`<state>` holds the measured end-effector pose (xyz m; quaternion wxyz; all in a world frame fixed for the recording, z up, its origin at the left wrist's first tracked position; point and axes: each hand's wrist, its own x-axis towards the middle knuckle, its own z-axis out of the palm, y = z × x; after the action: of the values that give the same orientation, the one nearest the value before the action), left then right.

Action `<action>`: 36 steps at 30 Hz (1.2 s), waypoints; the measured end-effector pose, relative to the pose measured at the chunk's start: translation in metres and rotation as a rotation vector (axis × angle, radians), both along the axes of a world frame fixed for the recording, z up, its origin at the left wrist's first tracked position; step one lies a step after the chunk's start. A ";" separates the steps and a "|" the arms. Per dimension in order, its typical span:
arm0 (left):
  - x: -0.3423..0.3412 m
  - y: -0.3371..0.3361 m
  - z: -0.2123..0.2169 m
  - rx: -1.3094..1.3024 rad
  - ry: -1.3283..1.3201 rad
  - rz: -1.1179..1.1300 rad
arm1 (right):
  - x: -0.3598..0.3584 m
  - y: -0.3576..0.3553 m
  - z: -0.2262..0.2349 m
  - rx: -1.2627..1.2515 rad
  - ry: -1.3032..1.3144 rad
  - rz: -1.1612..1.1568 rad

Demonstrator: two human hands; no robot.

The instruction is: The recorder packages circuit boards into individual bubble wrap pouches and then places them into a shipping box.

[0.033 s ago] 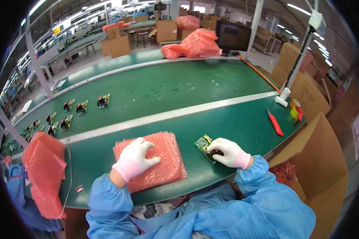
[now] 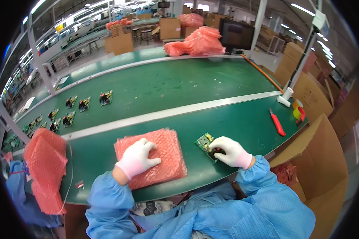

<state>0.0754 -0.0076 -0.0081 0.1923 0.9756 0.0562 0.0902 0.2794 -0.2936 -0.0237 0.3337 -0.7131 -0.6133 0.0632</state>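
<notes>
My left hand (image 2: 137,158), in a white glove with a pink cuff, rests on a stack of pink bubble-wrap bags (image 2: 169,155). Its thumb is spread away from the bent fingers, and nothing shows between them. To the right, my gloved right hand (image 2: 231,151) has its fingers and thumb closed round the near right part of a green circuit board (image 2: 204,142). The board lies on or just over the green bench top, its far left end with yellow parts showing. Part of the board is hidden under the hand.
A red-handled cutter (image 2: 277,125) and tape rolls (image 2: 298,113) lie at the right, by an open cardboard box (image 2: 323,159). Several circuit boards (image 2: 83,104) sit on the surface beyond the metal strip (image 2: 163,115). More bubble wrap (image 2: 46,167) hangs over the left edge.
The whole view has shifted slightly. Both hands keep the same places on the bags and the circuit board.
</notes>
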 end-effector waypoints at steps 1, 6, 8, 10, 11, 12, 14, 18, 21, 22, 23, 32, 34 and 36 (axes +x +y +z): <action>-0.001 -0.001 -0.007 0.002 0.019 0.030 | -0.003 -0.001 0.001 0.044 -0.041 -0.097; -0.006 -0.014 -0.027 0.011 -0.259 0.129 | -0.006 -0.009 -0.006 -0.049 0.016 -0.359; -0.007 -0.018 -0.027 0.021 -0.307 0.160 | -0.004 -0.010 -0.015 0.087 0.044 -0.332; -0.004 -0.020 -0.022 0.068 -0.333 0.131 | -0.006 -0.009 -0.014 0.152 0.041 -0.352; -0.004 -0.019 -0.019 0.069 -0.364 0.127 | -0.007 -0.006 -0.012 0.215 -0.014 -0.364; -0.001 -0.019 -0.012 0.066 -0.381 0.133 | -0.007 -0.003 -0.006 0.297 0.014 -0.351; 0.002 -0.014 0.005 0.066 -0.445 0.117 | -0.009 0.007 0.012 0.468 0.079 -0.343; 0.001 -0.015 0.030 0.092 -0.466 0.144 | -0.021 0.032 0.051 0.520 -0.236 -0.175; 0.001 -0.018 0.037 0.102 -0.445 0.163 | -0.035 0.045 0.048 0.360 -0.287 0.069; -0.001 -0.019 0.039 0.097 -0.435 0.165 | -0.041 0.046 0.042 0.284 -0.270 0.082; -0.003 -0.019 0.040 0.139 -0.426 0.129 | -0.042 0.046 0.039 0.267 -0.255 0.090; -0.005 -0.008 0.037 0.043 -0.481 0.131 | -0.037 0.059 0.052 0.113 -0.132 0.248; -0.008 -0.008 0.039 -0.008 -0.529 0.157 | -0.042 0.066 0.055 0.094 -0.123 0.301; -0.004 -0.008 0.045 0.052 -0.548 -0.059 | -0.036 0.073 0.055 0.215 -0.175 0.104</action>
<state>0.0715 -0.0152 0.0365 0.1779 0.9206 -0.0288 0.3464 0.2432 -0.2209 0.0317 0.3495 -0.6432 -0.6796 -0.0481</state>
